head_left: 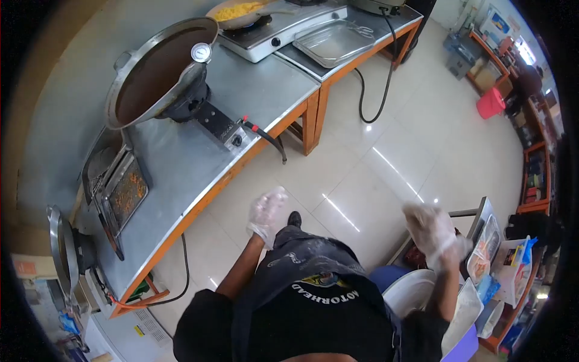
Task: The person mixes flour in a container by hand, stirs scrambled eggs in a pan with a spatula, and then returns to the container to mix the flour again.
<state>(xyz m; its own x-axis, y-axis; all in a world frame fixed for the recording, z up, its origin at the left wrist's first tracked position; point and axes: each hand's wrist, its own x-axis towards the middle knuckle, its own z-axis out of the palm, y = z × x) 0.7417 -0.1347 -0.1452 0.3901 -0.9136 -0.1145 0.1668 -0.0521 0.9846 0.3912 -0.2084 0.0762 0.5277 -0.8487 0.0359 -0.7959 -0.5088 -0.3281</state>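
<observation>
- Left hand (267, 214), gloved in clear plastic, is over the floor below the wok (163, 75); I can't tell if its fingers are together.
- Right hand (429, 232), gloved, blurred, grip unclear, is near a clear-looking tray (484, 250) of orange-and-pale food, well apart from the wok.
- The wok, broad and dark brown inside, has a dial (201, 52) at its rim.
- A black hose (269, 137) juts past the table (199, 166) edge between wok and left hand.

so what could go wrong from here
The wide wok of dark liquid sits on a burner; if it's hot, a knock could spill it. Thin plastic gloves on the left hand and right hand would probably protect little.

The short hose hanging off the table beside that burner might get snagged in passing.

The black hose looping down beside the far stove's table might catch a foot.
</observation>
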